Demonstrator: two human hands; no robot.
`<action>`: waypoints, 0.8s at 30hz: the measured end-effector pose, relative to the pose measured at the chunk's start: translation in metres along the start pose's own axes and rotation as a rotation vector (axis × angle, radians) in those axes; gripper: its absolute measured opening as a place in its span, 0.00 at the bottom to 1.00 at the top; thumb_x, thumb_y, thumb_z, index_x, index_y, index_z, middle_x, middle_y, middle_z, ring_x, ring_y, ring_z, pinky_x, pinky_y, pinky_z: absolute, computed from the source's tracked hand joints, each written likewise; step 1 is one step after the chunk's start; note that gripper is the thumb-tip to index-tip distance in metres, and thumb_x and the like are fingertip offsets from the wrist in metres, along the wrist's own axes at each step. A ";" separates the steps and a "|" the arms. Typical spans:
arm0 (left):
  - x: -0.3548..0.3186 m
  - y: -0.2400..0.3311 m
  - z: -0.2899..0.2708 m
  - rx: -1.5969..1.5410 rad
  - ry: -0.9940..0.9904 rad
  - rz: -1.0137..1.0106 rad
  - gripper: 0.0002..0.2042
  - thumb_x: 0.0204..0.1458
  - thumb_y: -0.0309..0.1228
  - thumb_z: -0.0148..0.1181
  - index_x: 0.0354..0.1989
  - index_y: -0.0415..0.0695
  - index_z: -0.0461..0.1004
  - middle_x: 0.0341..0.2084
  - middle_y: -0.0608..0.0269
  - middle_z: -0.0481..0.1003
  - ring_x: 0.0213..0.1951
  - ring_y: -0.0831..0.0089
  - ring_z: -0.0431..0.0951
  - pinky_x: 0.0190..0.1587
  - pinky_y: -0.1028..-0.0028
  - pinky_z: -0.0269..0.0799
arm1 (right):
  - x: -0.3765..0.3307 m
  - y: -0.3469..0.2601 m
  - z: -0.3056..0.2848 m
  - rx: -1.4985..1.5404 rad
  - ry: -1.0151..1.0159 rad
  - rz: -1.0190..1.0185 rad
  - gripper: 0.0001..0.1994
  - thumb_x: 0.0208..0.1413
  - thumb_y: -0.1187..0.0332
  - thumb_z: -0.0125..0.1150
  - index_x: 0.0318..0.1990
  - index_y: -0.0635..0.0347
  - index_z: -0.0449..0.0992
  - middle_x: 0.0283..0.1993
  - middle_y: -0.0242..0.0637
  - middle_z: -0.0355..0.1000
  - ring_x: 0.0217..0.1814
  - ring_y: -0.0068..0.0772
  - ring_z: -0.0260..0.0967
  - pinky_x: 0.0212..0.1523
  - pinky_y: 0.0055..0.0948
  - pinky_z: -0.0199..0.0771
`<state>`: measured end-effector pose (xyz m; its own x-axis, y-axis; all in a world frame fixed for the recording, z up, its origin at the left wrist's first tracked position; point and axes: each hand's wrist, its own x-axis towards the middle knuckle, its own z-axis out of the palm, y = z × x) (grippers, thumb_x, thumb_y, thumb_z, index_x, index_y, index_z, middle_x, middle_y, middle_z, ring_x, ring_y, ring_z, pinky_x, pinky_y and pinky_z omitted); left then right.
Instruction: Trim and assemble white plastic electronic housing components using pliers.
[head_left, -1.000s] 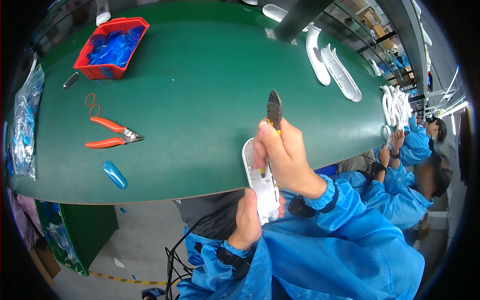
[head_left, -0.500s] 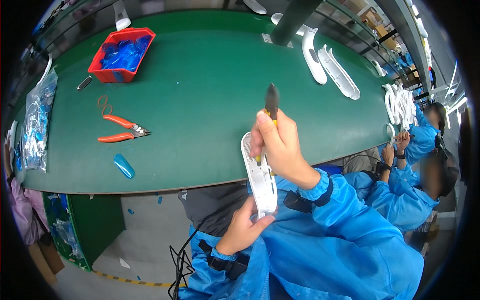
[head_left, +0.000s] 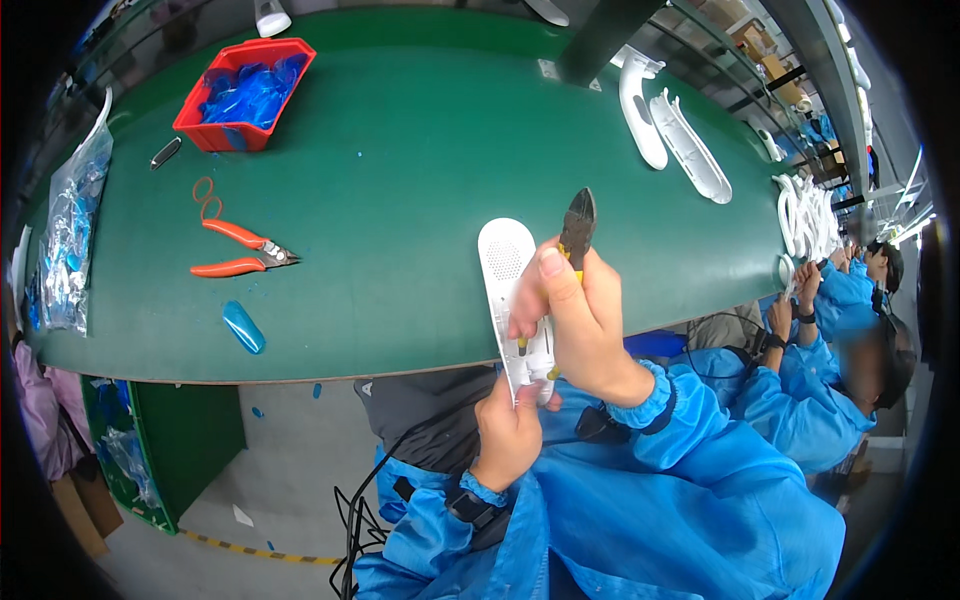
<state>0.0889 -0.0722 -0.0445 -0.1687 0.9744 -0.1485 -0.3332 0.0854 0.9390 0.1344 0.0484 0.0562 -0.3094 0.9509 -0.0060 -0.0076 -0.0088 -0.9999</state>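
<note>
My left hand point(head_left: 508, 430) grips the lower end of a long white plastic shell point(head_left: 503, 255), which has a perforated patch at its rounded far end. My right hand point(head_left: 585, 330) is closed around dark-jawed pliers point(head_left: 577, 225) with yellow-and-black handles. The jaws point away from me, and the handle ends hang down over the shell's middle. Whether those ends touch the shell I cannot tell. My right fingers hide part of the shell. Left of both hands, orange-handled cutters point(head_left: 238, 267) lie beside a glossy blue curved piece point(head_left: 243, 328).
A red bin point(head_left: 222, 138) of blue film stands far left, near a small dark tool point(head_left: 166, 153) and a clear bag point(head_left: 72, 235). White shells point(head_left: 690, 148) lie far right by a dark post point(head_left: 605, 40). Co-workers point(head_left: 800, 400) sit at right beside stacked white parts point(head_left: 806, 215).
The white shell has moved farther over the table, exposing more of its perforated end. My left hand has risen with it. The pliers have shifted right, their jaws now tilted rightward.
</note>
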 end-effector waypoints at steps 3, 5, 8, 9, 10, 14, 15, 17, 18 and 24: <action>0.001 -0.006 0.003 -0.031 0.040 0.024 0.11 0.65 0.29 0.46 0.43 0.33 0.71 0.23 0.58 0.78 0.26 0.71 0.80 0.31 0.72 0.74 | -0.002 0.007 0.000 -0.003 0.015 -0.004 0.13 0.70 0.61 0.43 0.38 0.63 0.62 0.24 0.33 0.61 0.22 0.24 0.63 0.26 0.29 0.73; 0.001 -0.009 0.004 -0.020 0.061 0.031 0.11 0.64 0.29 0.47 0.42 0.34 0.72 0.21 0.58 0.79 0.25 0.69 0.81 0.30 0.72 0.74 | -0.002 0.006 0.001 0.008 0.032 0.005 0.12 0.70 0.62 0.43 0.39 0.63 0.62 0.24 0.33 0.61 0.22 0.24 0.63 0.26 0.29 0.73; 0.001 -0.004 0.004 0.015 0.068 0.030 0.11 0.65 0.30 0.47 0.42 0.34 0.73 0.21 0.58 0.78 0.24 0.69 0.81 0.30 0.72 0.74 | -0.002 0.007 0.002 -0.027 0.018 -0.013 0.12 0.70 0.62 0.43 0.39 0.63 0.61 0.24 0.33 0.61 0.22 0.24 0.63 0.25 0.29 0.73; 0.003 0.000 0.003 0.031 0.062 0.037 0.11 0.65 0.30 0.47 0.42 0.34 0.73 0.21 0.58 0.78 0.24 0.70 0.81 0.30 0.72 0.74 | -0.003 0.008 0.002 -0.023 0.029 -0.009 0.12 0.70 0.62 0.43 0.39 0.63 0.61 0.24 0.33 0.61 0.22 0.24 0.63 0.25 0.28 0.72; 0.004 0.002 0.003 0.048 0.056 0.043 0.11 0.65 0.30 0.47 0.42 0.34 0.73 0.21 0.58 0.78 0.24 0.70 0.81 0.29 0.72 0.74 | -0.004 0.008 0.003 -0.020 0.040 -0.005 0.12 0.70 0.62 0.42 0.39 0.63 0.61 0.24 0.33 0.61 0.21 0.23 0.63 0.25 0.28 0.72; 0.004 0.004 0.004 0.038 0.068 0.059 0.12 0.65 0.30 0.46 0.42 0.34 0.73 0.20 0.59 0.78 0.24 0.70 0.81 0.29 0.72 0.74 | -0.006 0.009 0.005 -0.012 0.047 -0.013 0.12 0.70 0.63 0.42 0.39 0.63 0.61 0.23 0.33 0.61 0.21 0.23 0.63 0.24 0.28 0.71; 0.004 0.006 0.004 0.046 0.070 0.062 0.12 0.65 0.30 0.46 0.42 0.34 0.73 0.20 0.59 0.78 0.24 0.70 0.81 0.29 0.72 0.74 | -0.006 0.009 0.006 -0.018 0.050 -0.017 0.12 0.70 0.63 0.42 0.39 0.63 0.61 0.23 0.33 0.60 0.21 0.23 0.63 0.24 0.27 0.71; 0.005 0.008 0.004 0.060 0.071 0.073 0.12 0.65 0.30 0.47 0.42 0.34 0.73 0.20 0.59 0.78 0.24 0.70 0.81 0.29 0.72 0.74 | -0.007 0.010 0.008 -0.027 0.055 -0.024 0.12 0.70 0.62 0.42 0.39 0.62 0.61 0.23 0.32 0.60 0.21 0.23 0.62 0.24 0.27 0.70; 0.005 0.008 0.003 0.065 0.072 0.080 0.12 0.65 0.30 0.47 0.42 0.34 0.73 0.20 0.59 0.78 0.24 0.70 0.81 0.29 0.72 0.74 | -0.006 0.010 0.008 -0.026 0.058 -0.024 0.11 0.70 0.63 0.42 0.39 0.63 0.61 0.23 0.32 0.60 0.21 0.23 0.62 0.23 0.26 0.70; 0.003 0.011 0.002 0.100 0.085 0.064 0.14 0.64 0.33 0.48 0.40 0.33 0.73 0.23 0.54 0.77 0.27 0.70 0.79 0.31 0.70 0.72 | -0.005 0.011 0.013 -0.114 0.109 0.001 0.09 0.70 0.66 0.43 0.41 0.64 0.62 0.22 0.32 0.61 0.20 0.21 0.62 0.23 0.25 0.67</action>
<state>0.0863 -0.0676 -0.0346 -0.2662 0.9578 -0.1087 -0.2258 0.0477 0.9730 0.1239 0.0392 0.0454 -0.2043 0.9789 -0.0014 0.1024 0.0200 -0.9945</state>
